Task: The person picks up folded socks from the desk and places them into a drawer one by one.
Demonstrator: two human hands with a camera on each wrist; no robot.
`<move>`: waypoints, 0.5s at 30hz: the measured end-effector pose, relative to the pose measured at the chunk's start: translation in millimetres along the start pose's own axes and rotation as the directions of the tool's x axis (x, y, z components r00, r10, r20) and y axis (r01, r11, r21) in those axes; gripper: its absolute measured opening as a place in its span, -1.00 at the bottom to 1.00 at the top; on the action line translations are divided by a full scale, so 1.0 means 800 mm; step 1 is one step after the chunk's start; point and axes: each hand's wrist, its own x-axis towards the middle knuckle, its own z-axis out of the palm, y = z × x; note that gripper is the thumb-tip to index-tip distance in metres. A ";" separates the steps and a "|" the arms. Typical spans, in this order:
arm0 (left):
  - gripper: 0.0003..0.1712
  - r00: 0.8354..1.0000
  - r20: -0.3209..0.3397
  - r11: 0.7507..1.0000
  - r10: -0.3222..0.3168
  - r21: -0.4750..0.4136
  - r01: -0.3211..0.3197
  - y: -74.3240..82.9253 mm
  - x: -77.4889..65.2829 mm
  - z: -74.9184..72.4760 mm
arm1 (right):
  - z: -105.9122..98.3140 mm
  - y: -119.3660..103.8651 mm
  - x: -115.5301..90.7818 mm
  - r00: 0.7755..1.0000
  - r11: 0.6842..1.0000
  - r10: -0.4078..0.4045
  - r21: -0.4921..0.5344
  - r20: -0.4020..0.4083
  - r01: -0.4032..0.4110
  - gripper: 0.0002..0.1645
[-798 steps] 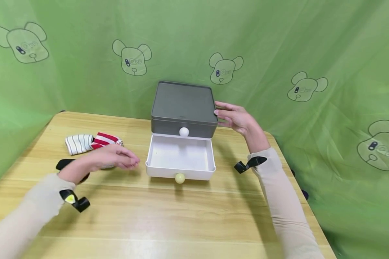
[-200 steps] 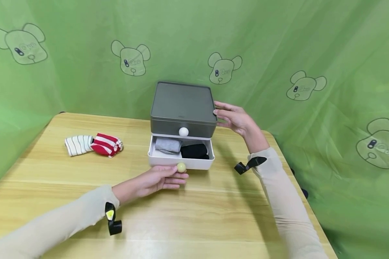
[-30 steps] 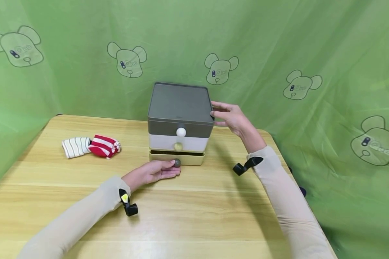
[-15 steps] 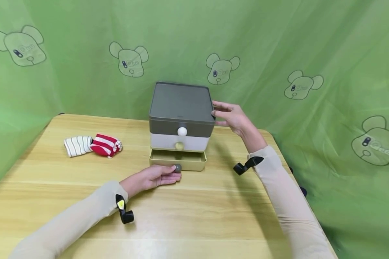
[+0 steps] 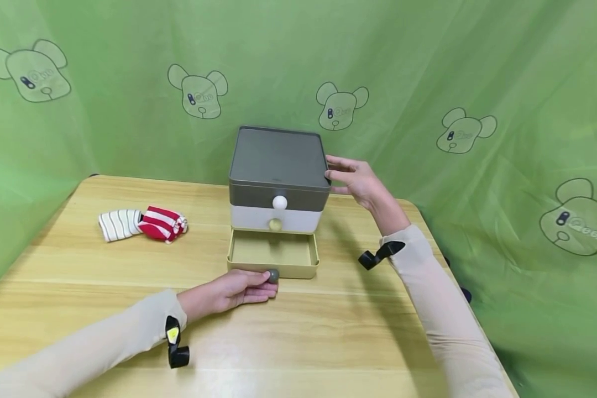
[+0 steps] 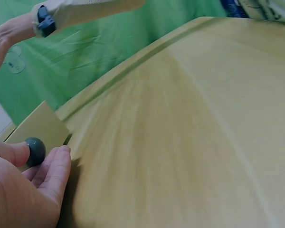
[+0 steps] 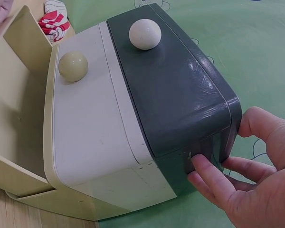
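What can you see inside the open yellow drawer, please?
The yellow drawer holds nothing in the part that shows; its back end, covered by the white drawer above, cannot be seen.

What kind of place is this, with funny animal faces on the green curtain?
Probably a little filming corner, though I can't see the whole room. A green curtain hangs around a wooden table, and small black cameras are strapped to both wrists.

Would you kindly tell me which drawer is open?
The beige bottom drawer is pulled out; the white middle drawer and grey top drawer are closed.
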 end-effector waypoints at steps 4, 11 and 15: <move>-0.49 1.000 -0.004 1.000 -0.001 -0.012 0.000 -0.007 -0.009 0.004 | 0.001 0.000 0.000 1.000 1.000 0.001 0.001 -0.006 -0.001 -0.27; -0.48 1.000 -0.002 1.000 -0.010 0.005 0.010 -0.013 -0.022 0.009 | 0.001 0.000 0.001 1.000 1.000 0.001 0.007 -0.007 -0.001 -0.27; -0.49 1.000 0.007 1.000 -0.016 0.023 0.016 -0.016 -0.026 0.011 | 0.000 0.000 0.000 1.000 1.000 0.003 0.003 -0.003 -0.003 -0.27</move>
